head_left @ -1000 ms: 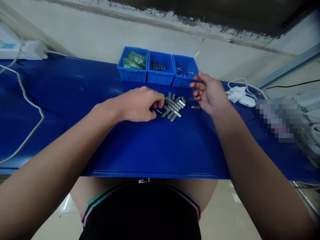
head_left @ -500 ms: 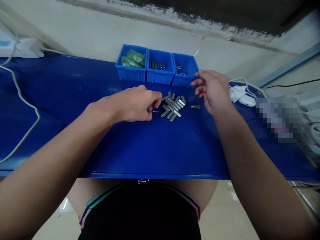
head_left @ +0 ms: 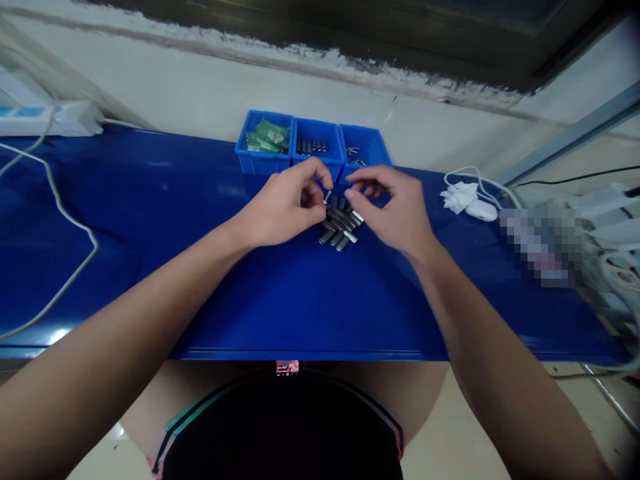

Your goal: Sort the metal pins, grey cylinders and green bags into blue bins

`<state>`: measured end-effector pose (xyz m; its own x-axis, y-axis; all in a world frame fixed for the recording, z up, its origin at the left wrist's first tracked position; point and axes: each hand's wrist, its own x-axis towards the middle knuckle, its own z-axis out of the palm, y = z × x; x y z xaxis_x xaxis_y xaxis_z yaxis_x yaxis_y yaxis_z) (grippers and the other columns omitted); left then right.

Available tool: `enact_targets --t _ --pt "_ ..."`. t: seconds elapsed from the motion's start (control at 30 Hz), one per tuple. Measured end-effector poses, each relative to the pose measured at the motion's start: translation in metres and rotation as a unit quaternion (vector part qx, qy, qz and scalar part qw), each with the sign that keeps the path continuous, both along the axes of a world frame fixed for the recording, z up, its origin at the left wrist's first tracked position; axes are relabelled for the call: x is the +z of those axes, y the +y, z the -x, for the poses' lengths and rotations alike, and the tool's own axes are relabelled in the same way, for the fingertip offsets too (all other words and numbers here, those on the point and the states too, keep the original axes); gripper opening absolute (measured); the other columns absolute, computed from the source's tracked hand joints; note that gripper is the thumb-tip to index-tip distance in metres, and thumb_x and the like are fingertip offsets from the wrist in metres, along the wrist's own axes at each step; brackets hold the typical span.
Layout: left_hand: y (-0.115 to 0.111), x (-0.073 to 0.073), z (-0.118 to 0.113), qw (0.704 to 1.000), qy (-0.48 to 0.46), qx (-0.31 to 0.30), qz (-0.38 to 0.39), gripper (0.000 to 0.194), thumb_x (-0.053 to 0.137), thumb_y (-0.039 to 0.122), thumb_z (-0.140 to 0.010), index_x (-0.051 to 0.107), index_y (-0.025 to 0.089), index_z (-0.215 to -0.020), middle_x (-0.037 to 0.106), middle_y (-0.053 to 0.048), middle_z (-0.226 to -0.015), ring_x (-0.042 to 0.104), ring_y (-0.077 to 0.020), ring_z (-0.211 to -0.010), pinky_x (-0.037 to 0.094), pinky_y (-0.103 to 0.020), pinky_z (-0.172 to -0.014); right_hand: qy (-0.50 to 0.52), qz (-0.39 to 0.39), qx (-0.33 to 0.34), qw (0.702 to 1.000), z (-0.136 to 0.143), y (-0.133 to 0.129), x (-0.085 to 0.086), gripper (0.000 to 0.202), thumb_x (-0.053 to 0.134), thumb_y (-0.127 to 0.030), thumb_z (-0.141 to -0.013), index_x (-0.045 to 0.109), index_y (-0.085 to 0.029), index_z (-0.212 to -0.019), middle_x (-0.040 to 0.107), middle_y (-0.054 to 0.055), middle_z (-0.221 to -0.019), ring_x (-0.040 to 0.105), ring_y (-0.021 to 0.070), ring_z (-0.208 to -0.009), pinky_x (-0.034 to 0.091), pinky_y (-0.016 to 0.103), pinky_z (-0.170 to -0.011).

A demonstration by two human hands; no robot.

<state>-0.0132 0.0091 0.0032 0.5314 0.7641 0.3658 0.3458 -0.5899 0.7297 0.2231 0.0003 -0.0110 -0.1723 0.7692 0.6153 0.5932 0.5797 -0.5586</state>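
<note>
My left hand (head_left: 293, 205) is curled above the left edge of a pile of metal cylinders (head_left: 341, 223). Its fingers hold a small screw (head_left: 327, 197), a thin shiny piece standing up at a slant. Over the pile's right side is my right hand (head_left: 393, 203), its thumb and index finger bent toward the left hand with a gap between their tips. I see nothing in that gap. Several short grey cylinders make up the pile, lying close together on the blue table (head_left: 300, 300). My right hand covers part of the table beside them.
Three blue bins stand in a row behind the hands: one with green bags (head_left: 267, 137), one with upright cylinders (head_left: 313, 145), one with small metal pieces (head_left: 355, 157). A white cable (head_left: 70, 213) crosses the left side. Crumpled tissue (head_left: 459, 197) and a white case (head_left: 481, 211) lie right.
My right hand has moved left from beside the right bin to the pile, facing my left hand. My left hand has turned, bringing the screw upright. The view has shifted slightly.
</note>
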Motion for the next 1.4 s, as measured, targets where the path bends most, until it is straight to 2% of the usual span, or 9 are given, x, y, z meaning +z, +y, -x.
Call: enact_targets --t 0.17,0.3,0.47,0.77,0.93,1.03,1.1,1.27,1.4 --pt "-0.001 -0.001 -0.011 0.994 -0.103 0.007 0.030 0.007 0.062 0.021 -0.094 0.064 0.024 -0.100 0.073 -0.003 -0.092 0.073 -0.0194 -0.087 0.061 -0.036 -0.080 -0.040 0.018 0.079 0.996 0.022 -0.018 0.001 0.007 0.079 -0.035 -0.093 0.080 -0.028 -0.093 0.080 0.002 -0.088 0.070 0.0246 -0.084 0.058 0.044 -0.082" --pt "0.002 -0.002 -0.009 0.993 -0.108 0.035 0.015 0.006 0.066 0.026 -0.096 0.061 0.024 -0.098 0.075 -0.005 -0.098 0.075 -0.0209 -0.093 0.063 -0.037 -0.080 0.044 0.066 0.056 0.995 0.022 -0.015 0.000 0.026 0.072 -0.052 -0.102 0.082 -0.029 -0.093 0.079 0.002 -0.089 0.072 0.0234 -0.085 0.060 0.041 -0.083" --pt "0.000 -0.002 -0.010 0.992 -0.112 0.066 -0.008 0.011 0.070 0.031 -0.099 0.061 0.024 -0.097 0.077 -0.006 -0.104 0.075 -0.0220 -0.097 0.063 -0.038 -0.082 0.163 0.085 0.027 0.983 0.014 -0.004 0.000 0.043 0.075 -0.073 -0.095 0.082 -0.030 -0.095 0.078 0.002 -0.091 0.076 0.0227 -0.090 0.064 0.041 -0.088" --pt "-0.002 -0.006 -0.014 0.984 -0.174 0.028 -0.008 0.011 0.083 0.026 -0.087 0.074 0.019 -0.086 0.078 -0.003 -0.084 0.072 -0.0179 -0.076 0.058 -0.032 -0.071 0.179 0.119 0.088 0.973 0.016 -0.005 0.000 0.050 0.086 -0.074 -0.083 0.082 -0.024 -0.087 0.077 0.000 -0.084 0.069 0.0162 -0.076 0.058 0.031 -0.072" --pt "-0.002 -0.005 -0.013 0.982 -0.184 0.033 -0.031 0.011 0.081 0.028 -0.090 0.076 0.019 -0.093 0.078 -0.004 -0.093 0.075 -0.0191 -0.082 0.060 -0.032 -0.077 0.192 0.147 0.109 0.964 0.015 -0.002 0.003 0.047 0.089 -0.071 -0.083 0.081 -0.025 -0.085 0.075 -0.001 -0.082 0.069 0.0155 -0.077 0.058 0.031 -0.074" --pt "0.000 -0.001 -0.007 0.988 -0.139 0.049 -0.044 0.039 0.082 0.033 -0.090 0.073 0.023 -0.127 0.077 -0.005 -0.115 0.077 -0.0215 -0.093 0.062 -0.035 -0.084 0.261 0.135 0.100 0.950 0.005 0.004 0.012 0.045 0.095 -0.067 -0.077 0.078 -0.028 -0.091 0.075 -0.003 -0.087 0.068 0.0145 -0.078 0.059 0.030 -0.078" --pt "0.002 0.003 0.000 0.995 -0.056 0.056 -0.062 0.050 0.080 0.034 -0.091 0.068 0.025 -0.140 0.075 -0.006 -0.120 0.077 -0.0240 -0.099 0.062 -0.038 -0.088 0.314 0.145 0.070 0.936 -0.006 0.009 0.019 0.044 0.095 -0.067 -0.078 0.076 -0.031 -0.094 0.073 -0.004 -0.088 0.066 0.0135 -0.075 0.058 0.029 -0.074" --pt "0.006 0.006 0.013 0.973 0.210 0.012 -0.100 0.031 0.066 0.032 -0.095 0.078 0.020 -0.121 0.077 -0.010 -0.122 0.074 -0.0312 -0.110 0.058 -0.049 -0.101 0.380 0.248 -0.023 0.891 -0.033 0.026 0.018 0.044 0.080 -0.067 -0.092 0.064 -0.028 -0.082 0.060 -0.004 -0.070 0.054 0.0113 -0.057 0.046 0.027 -0.052" --pt "0.004 0.004 0.014 0.960 0.268 -0.032 -0.081 0.031 0.064 0.033 -0.095 0.079 0.023 -0.120 0.076 -0.008 -0.127 0.074 -0.0300 -0.113 0.056 -0.045 -0.100 0.405 0.285 -0.075 0.866 -0.033 0.036 0.006 0.046 0.079 -0.063 -0.094 0.058 -0.025 -0.077 0.058 -0.004 -0.067 0.046 0.0084 -0.049 0.033 0.025 -0.043"
